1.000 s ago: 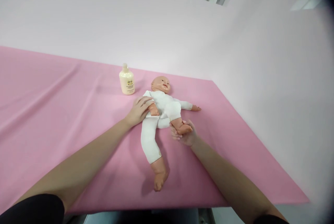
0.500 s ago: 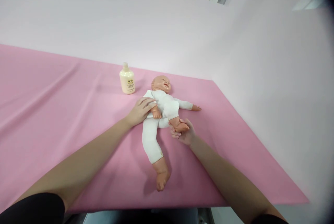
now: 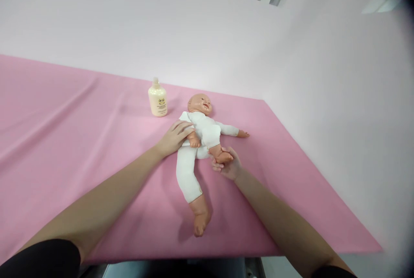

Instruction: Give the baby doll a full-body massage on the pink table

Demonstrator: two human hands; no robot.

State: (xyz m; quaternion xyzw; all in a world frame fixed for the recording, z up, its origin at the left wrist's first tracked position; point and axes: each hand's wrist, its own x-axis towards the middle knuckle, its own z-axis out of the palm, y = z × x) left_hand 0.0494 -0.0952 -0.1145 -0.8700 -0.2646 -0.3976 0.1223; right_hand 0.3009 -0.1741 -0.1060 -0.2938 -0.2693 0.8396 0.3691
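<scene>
A baby doll (image 3: 188,174) with a white cloth body and bare plastic head, hands and feet lies on its back, head away from me. My left hand (image 3: 174,137) curves over the doll's arm and side at the left, fingers closed around the sleeve; the doll's small hand pokes out below. With my right hand (image 3: 229,163) I grip the doll's raised foot from beneath, its leg bent up toward the belly. The other leg lies stretched toward me on the pink cloth. My right fingers are partly hidden behind the foot.
A cream-coloured bottle (image 3: 158,101) with a pump-like top stands behind my left hand, left of the doll's head. Pink cloth (image 3: 80,140) with some creases covers the table. White walls (image 3: 129,23) rise behind and at the right.
My right hand and the doll's bent foot have shifted very slightly to the left. My left hand, the outstretched leg and the bottle have stayed in place.
</scene>
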